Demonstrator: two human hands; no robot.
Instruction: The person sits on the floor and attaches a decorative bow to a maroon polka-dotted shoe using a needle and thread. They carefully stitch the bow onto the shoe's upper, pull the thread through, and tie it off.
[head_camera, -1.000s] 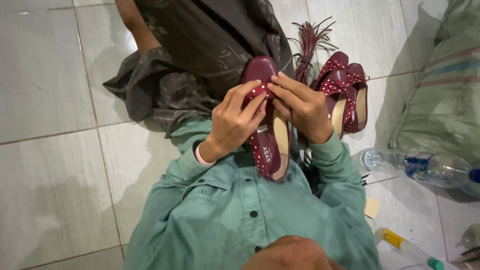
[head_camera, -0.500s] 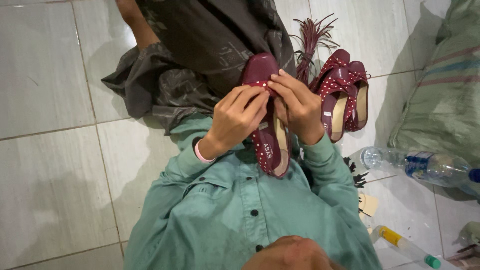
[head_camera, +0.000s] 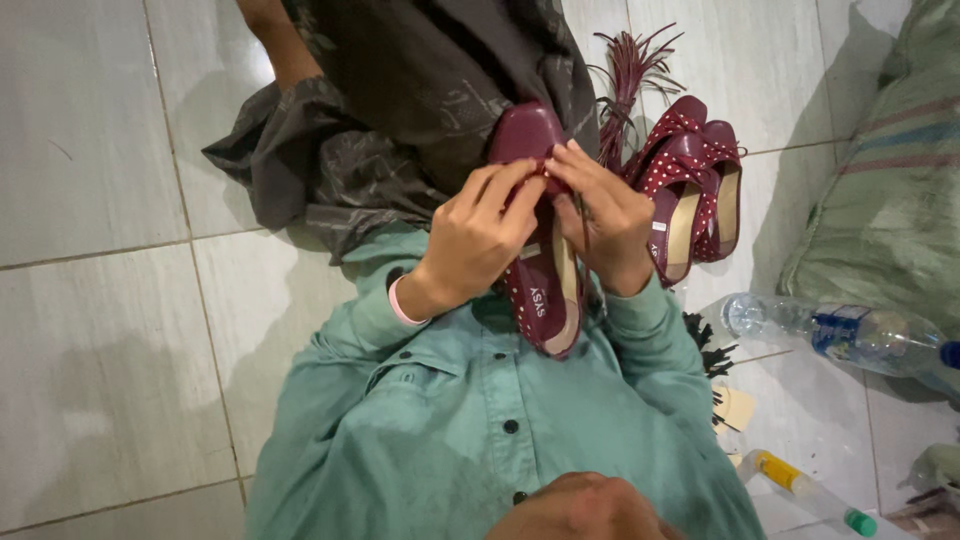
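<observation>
Maroon polka-dot shoe (head_camera: 540, 290) held mid-frame over lap, long axis near-to-far, toe pointing far, heel near. Left hand (head_camera: 478, 240) and right hand (head_camera: 605, 225) both pinch shoe's upper. Two matching shoes (head_camera: 695, 195) lie right on tiled floor (head_camera: 100, 300).

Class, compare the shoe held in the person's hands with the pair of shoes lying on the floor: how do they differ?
The held shoe is lifted over the lap, gripped by the left hand and right hand; the pair on the floor lies untouched on the tiles. The held shoe is single; the pair on the floor lies side by side. All are maroon with white dots.
</observation>
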